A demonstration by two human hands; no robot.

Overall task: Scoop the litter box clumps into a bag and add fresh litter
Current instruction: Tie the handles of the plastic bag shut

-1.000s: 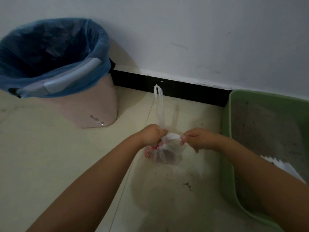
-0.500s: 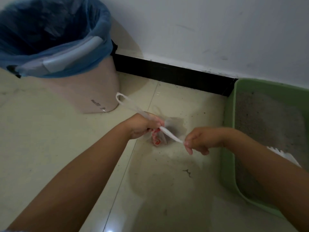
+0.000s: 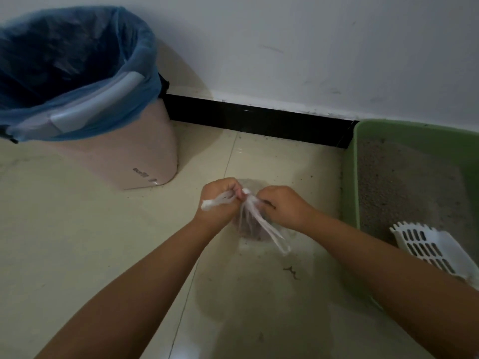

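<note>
Your left hand [image 3: 220, 200] and right hand [image 3: 282, 206] are bare: you wear no gloves, rings or watch that show. Both your forearms are uncovered from wrist to the frame's lower edge, with no sleeve, cuff or band visible on either one.

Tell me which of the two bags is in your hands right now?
The small clear plastic bag on the floor, gripped at its handles by both the left hand and right hand. The blue bag just lines the pink bin, untouched.

Tiled floor [image 3: 77, 255] bears bin [image 3: 124, 156], litter box [image 3: 350, 193].
</note>
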